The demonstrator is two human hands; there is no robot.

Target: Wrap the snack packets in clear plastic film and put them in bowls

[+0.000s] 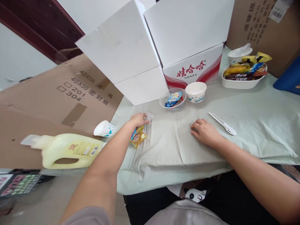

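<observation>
Clear snack bag [140, 132] — long axis running away, top under left hand [138, 119].

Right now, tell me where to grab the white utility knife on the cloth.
Pinch the white utility knife across its thicker near end, coming from above with the right hand beside it. It lies flat and slanted on the green cloth, nothing around it, its slimmer tip pointing away toward the paper bowl.
</observation>
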